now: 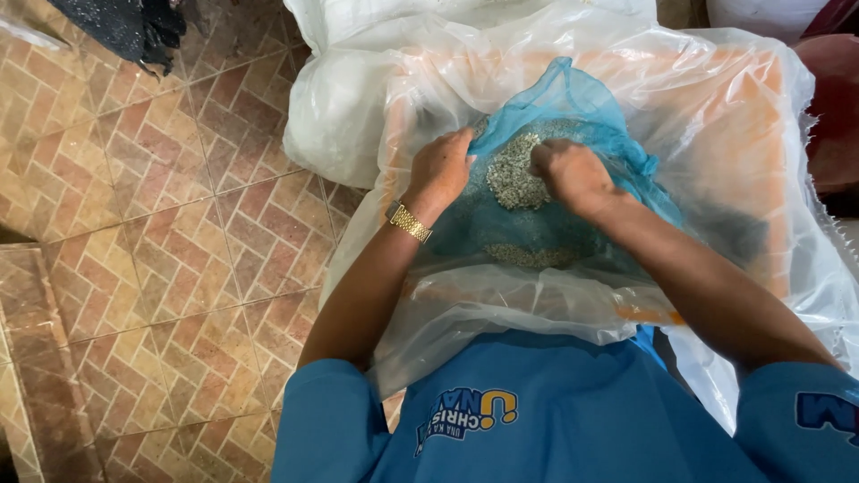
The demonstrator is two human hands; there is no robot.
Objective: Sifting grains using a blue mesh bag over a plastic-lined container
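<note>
Looked like the sorting step: both hands were down in the blue bag (573,107), which sat open inside a big clear sack (716,116) right in front of the person. Left hand (440,170), gold watch (410,223) on the wrist, had fingers curled on the bag's edge beside the grain pile (519,174). Right hand (573,174) was bunched narrow, pinching at the grains. Next bit probably needs a light pinch so nothing spills. Both forearms angled inward, tiled floor (161,224) to the left.
</note>
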